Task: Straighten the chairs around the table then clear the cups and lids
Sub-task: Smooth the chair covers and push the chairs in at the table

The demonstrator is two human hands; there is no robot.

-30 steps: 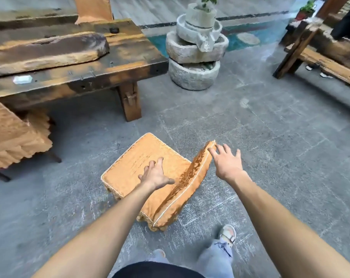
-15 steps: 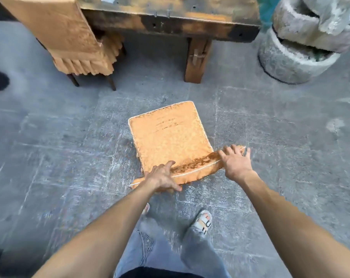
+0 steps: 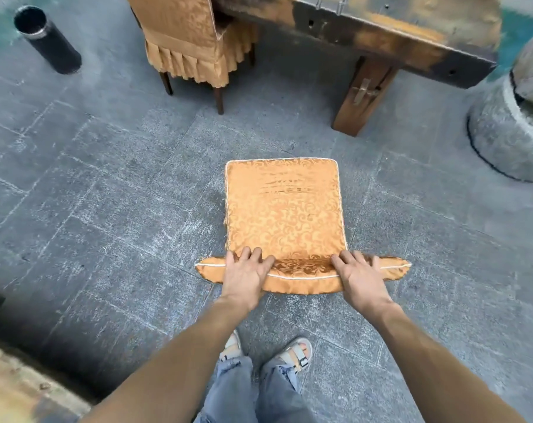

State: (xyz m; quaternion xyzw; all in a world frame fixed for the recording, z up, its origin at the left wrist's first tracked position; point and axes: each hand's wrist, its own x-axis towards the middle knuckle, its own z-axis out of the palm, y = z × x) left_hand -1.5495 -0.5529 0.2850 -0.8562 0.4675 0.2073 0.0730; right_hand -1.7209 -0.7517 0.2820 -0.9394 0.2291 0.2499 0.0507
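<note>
An orange fabric-covered chair (image 3: 282, 209) stands on the stone floor right in front of me, seen from above, its seat facing the dark wooden table (image 3: 381, 29) at the top. My left hand (image 3: 247, 274) grips the left part of the chair's backrest top. My right hand (image 3: 358, 277) grips the right part of the same top edge. A second orange-covered chair (image 3: 192, 41) stands at the upper left, pushed against the table. No cups or lids show in this view.
A table leg (image 3: 361, 96) stands just beyond the chair on the right. A stone basin stack (image 3: 512, 129) fills the right edge. A black cylindrical bin (image 3: 47, 39) stands at the upper left. A wooden edge (image 3: 21, 392) crosses the lower left corner. My feet (image 3: 268, 352) are behind the chair.
The chair has turned from angled to square with the table. Both hands have settled onto the backrest top, and the view has tilted further down toward the floor.
</note>
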